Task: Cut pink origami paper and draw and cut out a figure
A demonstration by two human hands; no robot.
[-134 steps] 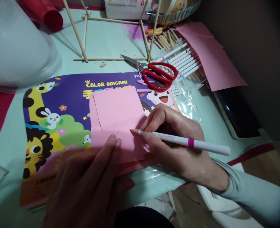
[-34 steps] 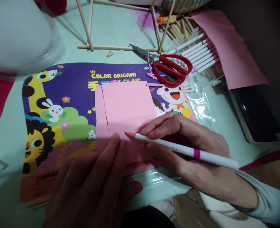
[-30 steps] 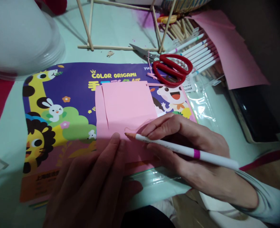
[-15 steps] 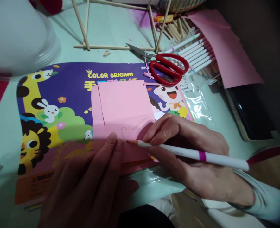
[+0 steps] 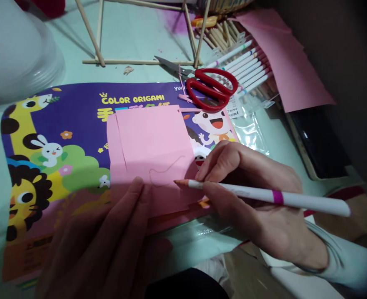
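My right hand (image 5: 255,195) pinches a white marker pen (image 5: 261,196) with a purple band. Its brown tip is over the folded pink paper (image 5: 152,137), close to a thin curved line; whether it touches cannot be made out. Fingers stretched, my left hand (image 5: 108,232) presses the paper's lower left part. Under the paper lies a purple origami pack (image 5: 80,104) with cartoon animals. Scissors with red handles (image 5: 213,89) rest on the pack's upper right corner, beside thin pink paper scraps (image 5: 185,98).
A frame of wooden sticks (image 5: 133,62) stands at the back. Several white markers (image 5: 248,68) and loose sticks (image 5: 217,35) lie at the back right, near pink sheets (image 5: 292,62) and a black phone-like object (image 5: 320,145). A translucent plastic container (image 5: 21,50) stands at left.
The marker tip has moved right along the paper, and the drawn line has grown longer at its lower end. My left hand still presses the paper. The whole view has shifted slightly.
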